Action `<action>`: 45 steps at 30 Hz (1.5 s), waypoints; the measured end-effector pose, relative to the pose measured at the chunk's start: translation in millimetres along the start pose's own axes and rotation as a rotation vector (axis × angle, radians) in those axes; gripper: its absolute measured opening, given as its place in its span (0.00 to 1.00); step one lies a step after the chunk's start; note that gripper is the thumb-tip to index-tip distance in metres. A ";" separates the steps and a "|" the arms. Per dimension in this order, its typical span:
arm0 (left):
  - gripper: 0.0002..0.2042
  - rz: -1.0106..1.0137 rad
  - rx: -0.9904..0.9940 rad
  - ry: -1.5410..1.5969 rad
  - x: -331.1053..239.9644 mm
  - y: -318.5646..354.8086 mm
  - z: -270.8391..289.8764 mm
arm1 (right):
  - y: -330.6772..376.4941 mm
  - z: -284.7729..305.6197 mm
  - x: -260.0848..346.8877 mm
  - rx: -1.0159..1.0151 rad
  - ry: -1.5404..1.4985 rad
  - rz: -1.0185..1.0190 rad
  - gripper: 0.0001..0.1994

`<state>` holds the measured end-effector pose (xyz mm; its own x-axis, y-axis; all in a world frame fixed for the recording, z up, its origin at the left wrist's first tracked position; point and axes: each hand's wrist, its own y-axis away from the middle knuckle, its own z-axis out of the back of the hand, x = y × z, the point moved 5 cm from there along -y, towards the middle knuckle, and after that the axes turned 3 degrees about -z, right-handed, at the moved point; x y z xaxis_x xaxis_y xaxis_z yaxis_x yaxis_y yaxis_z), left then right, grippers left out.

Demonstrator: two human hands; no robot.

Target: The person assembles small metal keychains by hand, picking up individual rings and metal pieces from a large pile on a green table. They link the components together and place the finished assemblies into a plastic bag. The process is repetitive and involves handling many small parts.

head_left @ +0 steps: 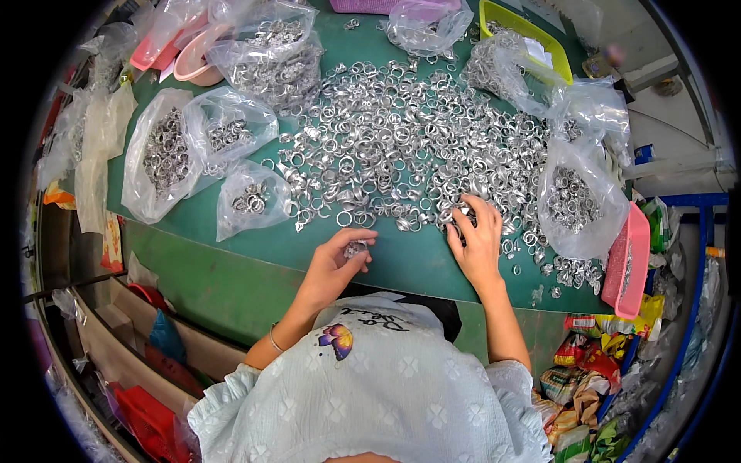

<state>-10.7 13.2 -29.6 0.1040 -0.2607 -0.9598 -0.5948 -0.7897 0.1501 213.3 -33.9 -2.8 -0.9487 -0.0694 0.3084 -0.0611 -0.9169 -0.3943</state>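
Note:
A wide heap of silver-coloured metal rings (386,131) is spread over the green table (270,245). At the heap's near edge, my right hand (477,243) reaches in with bent fingers, its fingertips among the rings; whether it pinches one is hidden. My left hand (336,262) is curled above the table's front edge, closed round a few rings (355,248) that show between thumb and fingers. Left of it lies a small open plastic bag (252,201) with some rings inside.
More clear bags of rings (166,150) stand at the left and far left, and another bag (575,197) at the right. A pink basket (627,262) sits at the right edge, a yellow-green basket (532,35) at the back. Drawers with a red basket (147,420) are below left.

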 end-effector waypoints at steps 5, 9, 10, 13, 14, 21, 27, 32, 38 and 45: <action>0.13 0.093 -0.026 -0.064 4.8 6.0 2.6 | 13.0 10.2 -18.9 -0.107 0.032 -0.127 0.10; 0.15 -0.027 -0.083 -0.136 3.1 5.9 -0.3 | 10.5 22.0 -17.1 -0.123 0.060 -0.116 0.08; 0.15 -0.082 -0.116 -0.142 0.4 5.9 -1.2 | 9.1 23.7 -15.4 -0.121 0.062 -0.111 0.07; 0.16 -0.090 -0.102 0.120 4.5 4.1 -2.4 | 9.0 28.3 -17.3 -0.220 -0.012 -0.215 0.07; 0.15 -0.060 -0.100 0.141 4.6 3.9 -2.6 | 7.1 29.1 -13.7 -0.256 -0.035 -0.246 0.07; 0.12 0.076 -0.040 0.150 1.7 6.2 -10.0 | -40.2 -18.4 38.6 0.051 -0.054 -0.025 0.07; 0.11 0.101 -0.057 0.179 8.4 11.5 -2.5 | -40.5 -9.2 27.7 0.023 -0.259 -0.134 0.04; 0.13 0.001 -0.110 0.095 -5.2 2.1 -10.6 | -23.6 -20.2 23.2 0.293 -1.175 -0.651 0.05; 0.14 -0.087 -0.050 -0.096 -21.4 -13.4 -30.7 | -2.9 -33.1 41.5 0.396 -1.808 -0.812 0.10; 0.05 -0.159 -0.068 -0.157 -19.7 -12.3 -31.6 | -2.5 -18.1 54.4 0.208 -1.444 -0.609 0.06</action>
<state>19.7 10.5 -5.0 0.0638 -0.0445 -0.9970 -0.5248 -0.8512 0.0044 156.2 -28.3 -0.7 0.2914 0.1253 0.9484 -0.1497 -0.9732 0.1745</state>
